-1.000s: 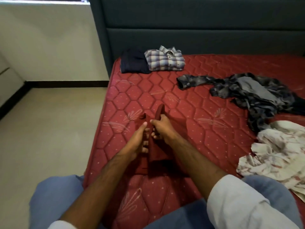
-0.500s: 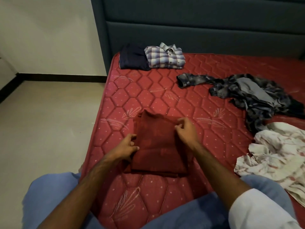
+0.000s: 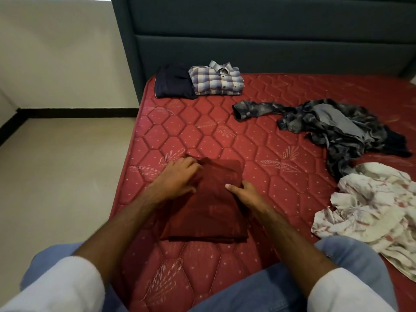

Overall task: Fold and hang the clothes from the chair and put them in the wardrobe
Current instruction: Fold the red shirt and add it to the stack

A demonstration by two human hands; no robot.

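while hands press maroon cloth (image 3: 209, 212), crumpled clothes (image 3: 337, 129) lie right

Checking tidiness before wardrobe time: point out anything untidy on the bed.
Two garments lie unfolded and crumpled at the right of the red mattress: a dark grey patterned shirt and a white floral cloth.
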